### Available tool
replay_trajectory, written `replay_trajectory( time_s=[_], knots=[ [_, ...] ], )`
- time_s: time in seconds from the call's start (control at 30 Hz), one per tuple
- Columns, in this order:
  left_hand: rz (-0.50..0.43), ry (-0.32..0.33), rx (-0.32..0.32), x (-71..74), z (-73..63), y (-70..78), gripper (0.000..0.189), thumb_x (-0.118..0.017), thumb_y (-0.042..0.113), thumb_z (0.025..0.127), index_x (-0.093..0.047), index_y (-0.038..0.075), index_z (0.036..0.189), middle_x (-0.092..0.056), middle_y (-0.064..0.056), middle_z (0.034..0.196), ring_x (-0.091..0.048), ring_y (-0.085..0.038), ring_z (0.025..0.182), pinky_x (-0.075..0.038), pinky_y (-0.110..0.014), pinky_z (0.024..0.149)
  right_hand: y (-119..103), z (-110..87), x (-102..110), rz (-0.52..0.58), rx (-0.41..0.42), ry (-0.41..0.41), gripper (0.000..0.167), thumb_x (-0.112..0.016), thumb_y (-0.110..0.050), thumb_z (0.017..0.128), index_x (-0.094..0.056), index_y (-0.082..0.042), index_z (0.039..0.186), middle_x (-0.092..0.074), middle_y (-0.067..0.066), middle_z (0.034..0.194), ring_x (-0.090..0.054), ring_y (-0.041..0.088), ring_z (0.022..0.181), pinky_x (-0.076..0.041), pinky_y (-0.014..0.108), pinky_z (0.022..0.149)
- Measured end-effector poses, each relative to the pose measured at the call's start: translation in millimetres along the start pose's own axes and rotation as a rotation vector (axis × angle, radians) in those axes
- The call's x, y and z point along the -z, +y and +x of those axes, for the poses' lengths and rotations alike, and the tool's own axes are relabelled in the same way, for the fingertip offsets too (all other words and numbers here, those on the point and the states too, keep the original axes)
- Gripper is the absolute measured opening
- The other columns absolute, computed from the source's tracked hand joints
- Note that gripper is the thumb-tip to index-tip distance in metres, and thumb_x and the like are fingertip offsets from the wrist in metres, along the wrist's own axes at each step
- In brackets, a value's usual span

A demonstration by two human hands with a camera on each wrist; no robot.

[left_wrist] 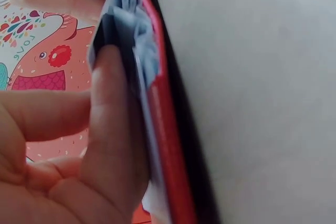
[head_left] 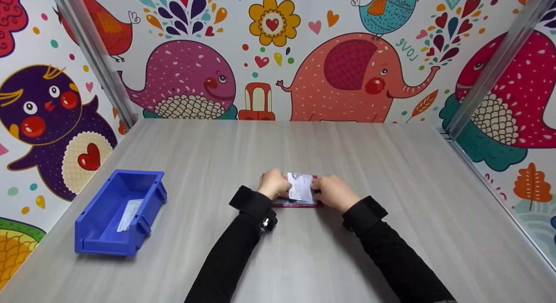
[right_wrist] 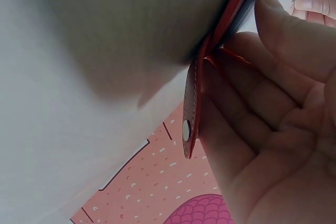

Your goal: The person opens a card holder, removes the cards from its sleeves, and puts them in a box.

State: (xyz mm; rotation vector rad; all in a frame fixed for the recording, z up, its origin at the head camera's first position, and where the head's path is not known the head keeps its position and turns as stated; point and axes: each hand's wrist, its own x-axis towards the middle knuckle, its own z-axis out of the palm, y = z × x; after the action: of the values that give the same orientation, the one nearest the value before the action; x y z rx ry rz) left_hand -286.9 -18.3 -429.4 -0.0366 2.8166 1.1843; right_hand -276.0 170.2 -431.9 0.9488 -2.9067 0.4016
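A red card holder point(head_left: 295, 204) with clear plastic sleeves point(left_wrist: 123, 22) lies between both hands over the table. A white printed card point(head_left: 300, 188) shows on top of it, its lower edge lifted towards me. My left hand point(head_left: 274, 184) pinches the sleeves at the left side, the thumb at a sleeve's opening in the left wrist view. On the other side my right hand point(head_left: 335, 192) grips the holder, thumb over the sleeves and fingers curled by the red cover. A strap point(right_wrist: 192, 114) with a metal snap hangs loose beside those fingers.
To the left on the wood-grain table point(head_left: 195, 164) stands a blue plastic bin point(head_left: 145, 216) with a white card point(head_left: 129, 215) inside. Walls printed with cartoon animals border the table at the back and both sides.
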Motion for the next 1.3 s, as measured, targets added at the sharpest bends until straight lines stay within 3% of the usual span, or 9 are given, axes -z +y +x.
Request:
replay_trajectory(
  time_s=[0.2,0.3,0.47,0.57,0.73,0.87,1.1,1.3],
  knots=[
    [-0.034,-0.005,-0.009,6.7,-2.3,-3.4,0.019,-0.065,-0.006,0.073,-0.053,0.007,0.067,-0.054,-0.005,0.074,-0.054,-0.023,0.075,-0.048,-0.029,0.069,0,-0.7,0,-0.007,0.014,0.022,0.014,-0.077,0.002,0.077,-0.064,-0.003,0.075,-0.059,0.005,0.067,-0.044,0.021,0.063,-0.045,0.038,0.063],
    [-0.089,-0.020,0.004,10.1,-3.7,-6.1,0.018,-0.063,-0.009,0.072,-0.053,0.006,0.069,-0.054,-0.006,0.075,-0.055,-0.023,0.075,-0.049,-0.029,0.068,0,-0.7,-1,0.000,-0.003,0.013,0.009,-0.076,0.002,0.079,-0.068,-0.002,0.079,-0.064,0.008,0.073,-0.045,0.021,0.065,-0.045,0.038,0.064],
    [-0.092,-0.001,-0.017,16.0,-5.1,-11.8,0.013,-0.062,-0.007,0.071,-0.056,0.004,0.069,-0.054,-0.004,0.073,-0.055,-0.023,0.073,-0.048,-0.029,0.067,-1,-0.6,-1,0.001,-0.015,0.008,0.007,-0.075,0.002,0.080,-0.071,-0.002,0.084,-0.071,0.013,0.086,-0.050,0.023,0.067,-0.048,0.039,0.066],
    [-0.087,0.013,-0.029,20.0,-5.6,-15.4,0.012,-0.061,-0.007,0.070,-0.057,0.004,0.068,-0.054,-0.004,0.072,-0.055,-0.022,0.072,-0.047,-0.027,0.064,-1,-0.7,0,0.001,-0.012,0.013,0.007,-0.076,0.002,0.079,-0.070,-0.002,0.082,-0.070,0.012,0.082,-0.051,0.023,0.066,-0.048,0.040,0.065],
    [-0.208,-0.020,0.027,25.1,-6.2,-19.1,0.014,-0.059,-0.011,0.073,-0.054,0.002,0.072,-0.054,-0.007,0.078,-0.060,-0.022,0.072,-0.053,-0.024,0.058,-1,-0.4,0,-0.004,0.001,0.016,0.012,-0.076,0.002,0.078,-0.065,-0.003,0.076,-0.060,0.006,0.069,-0.046,0.022,0.064,-0.046,0.038,0.062],
    [-0.250,-0.019,0.042,28.5,-7.4,-21.6,0.011,-0.059,-0.011,0.074,-0.056,-0.002,0.078,-0.055,-0.009,0.082,-0.061,-0.023,0.076,-0.055,-0.024,0.059,-1,-0.4,0,-0.009,0.011,0.018,0.017,-0.076,0.002,0.078,-0.061,-0.004,0.072,-0.055,0.004,0.065,-0.044,0.021,0.062,-0.043,0.037,0.061],
    [-0.267,-0.017,0.042,33.8,-8.7,-26.9,0.009,-0.059,-0.011,0.076,-0.059,-0.005,0.084,-0.057,-0.010,0.084,-0.063,-0.024,0.076,-0.055,-0.025,0.059,-1,-0.9,0,0.003,-0.017,0.007,0.019,-0.075,0.004,0.076,-0.059,-0.004,0.069,-0.069,0.014,0.084,-0.043,0.022,0.063,-0.042,0.036,0.061],
    [-0.310,-0.020,0.044,36.1,-10.9,-29.4,0.009,-0.059,-0.012,0.077,-0.059,-0.007,0.085,-0.055,-0.009,0.082,-0.061,-0.020,0.070,-0.055,-0.024,0.057,-2,-0.3,0,0.005,-0.018,0.004,0.019,-0.076,0.004,0.076,-0.059,-0.003,0.070,-0.067,0.013,0.081,-0.043,0.022,0.063,-0.042,0.036,0.060]
  ],
)
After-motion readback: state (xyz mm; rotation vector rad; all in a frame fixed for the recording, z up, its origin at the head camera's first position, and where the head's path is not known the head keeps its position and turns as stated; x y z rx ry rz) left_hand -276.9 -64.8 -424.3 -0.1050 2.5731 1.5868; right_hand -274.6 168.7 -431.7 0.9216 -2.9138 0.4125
